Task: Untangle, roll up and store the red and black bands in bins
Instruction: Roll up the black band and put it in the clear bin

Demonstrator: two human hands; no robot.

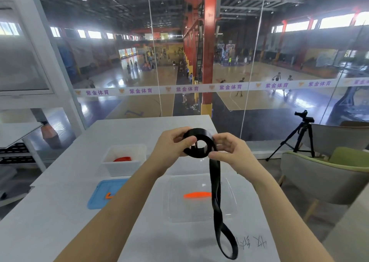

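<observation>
I hold the black band (216, 198) up over the white table (60, 212). Its upper part is wound into a coil between my hands, and a long loop hangs down to the table's near edge. My left hand (171, 148) pinches the coil's left side. My right hand (229, 152) grips its right side and the hanging strand. A rolled red band (122, 159) lies inside the white bin (111, 168) at the back left.
A clear lid (175, 202) with an orange latch (196, 195) lies flat under the hanging loop. A blue lid (101, 194) sits to its left. A glass wall stands behind the table. A tripod (299, 138) and a green chair (327, 174) are at the right.
</observation>
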